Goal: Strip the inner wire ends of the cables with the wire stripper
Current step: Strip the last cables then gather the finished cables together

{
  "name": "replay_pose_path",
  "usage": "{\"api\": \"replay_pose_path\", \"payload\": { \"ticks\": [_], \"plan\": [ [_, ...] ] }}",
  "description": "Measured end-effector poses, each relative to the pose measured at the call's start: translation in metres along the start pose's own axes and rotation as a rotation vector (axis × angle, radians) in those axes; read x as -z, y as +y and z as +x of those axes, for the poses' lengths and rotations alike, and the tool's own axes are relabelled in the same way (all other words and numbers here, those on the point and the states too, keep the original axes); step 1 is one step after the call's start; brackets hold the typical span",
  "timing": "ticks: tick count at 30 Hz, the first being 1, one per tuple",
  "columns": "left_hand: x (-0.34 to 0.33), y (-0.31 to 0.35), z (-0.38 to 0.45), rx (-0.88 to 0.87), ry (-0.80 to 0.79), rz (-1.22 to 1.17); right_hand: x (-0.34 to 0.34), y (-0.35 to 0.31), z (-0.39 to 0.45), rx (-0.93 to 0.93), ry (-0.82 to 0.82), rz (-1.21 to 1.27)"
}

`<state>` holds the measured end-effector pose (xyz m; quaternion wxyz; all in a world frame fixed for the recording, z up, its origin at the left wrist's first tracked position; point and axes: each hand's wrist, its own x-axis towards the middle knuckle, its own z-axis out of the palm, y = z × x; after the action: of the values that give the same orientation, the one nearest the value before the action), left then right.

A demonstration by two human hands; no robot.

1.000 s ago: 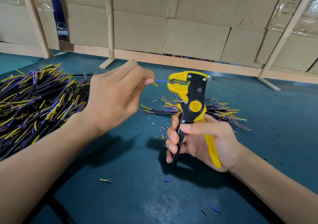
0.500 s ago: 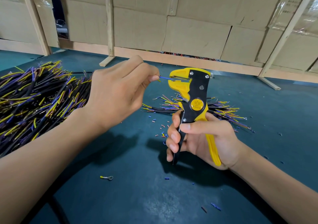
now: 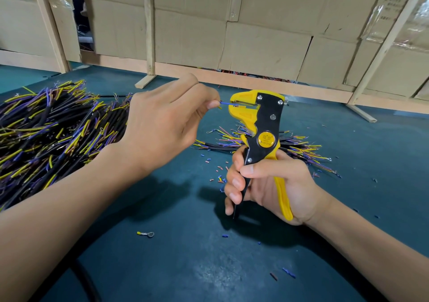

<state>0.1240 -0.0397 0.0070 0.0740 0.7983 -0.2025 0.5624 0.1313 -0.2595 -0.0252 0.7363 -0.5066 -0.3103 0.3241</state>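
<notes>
Little has changed: my left hand point(image 3: 160, 125) still pinches the blue wire point(image 3: 228, 103), lying level, tip in the upright wire stripper point(image 3: 257, 125) my right hand point(image 3: 267, 185) grips above the bench point(image 3: 185, 267).

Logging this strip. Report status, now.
Left hand pinches thin blue inner wire, tip in stripper head. Right hand grips yellow-and-black wire stripper. Nothing in the way.

I'm seeing glossy yellow plastic and matt black metal on my wire stripper point(image 3: 260, 125), over a matt teal worktop point(image 3: 185, 267), corrugated cardboard point(image 3: 267, 46) behind
</notes>
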Motion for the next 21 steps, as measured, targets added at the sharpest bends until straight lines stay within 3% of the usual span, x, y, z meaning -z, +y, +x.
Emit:
{"api": "replay_pose_path", "payload": {
  "ticks": [13,18,21],
  "plan": [
    [0.0009,0.0015,0.0007,0.009,0.001,-0.011,-0.0028,-0.0011,-0.0008,0.011,0.018,0.010],
    [0.0000,0.0022,0.0006,-0.047,-0.023,0.011,-0.0053,-0.0024,-0.0045,-0.017,0.255,-0.065],
    [-0.0002,0.0022,0.0003,-0.016,-0.018,0.011,-0.0037,-0.0015,-0.0024,-0.046,0.180,-0.029]
  ]
}}
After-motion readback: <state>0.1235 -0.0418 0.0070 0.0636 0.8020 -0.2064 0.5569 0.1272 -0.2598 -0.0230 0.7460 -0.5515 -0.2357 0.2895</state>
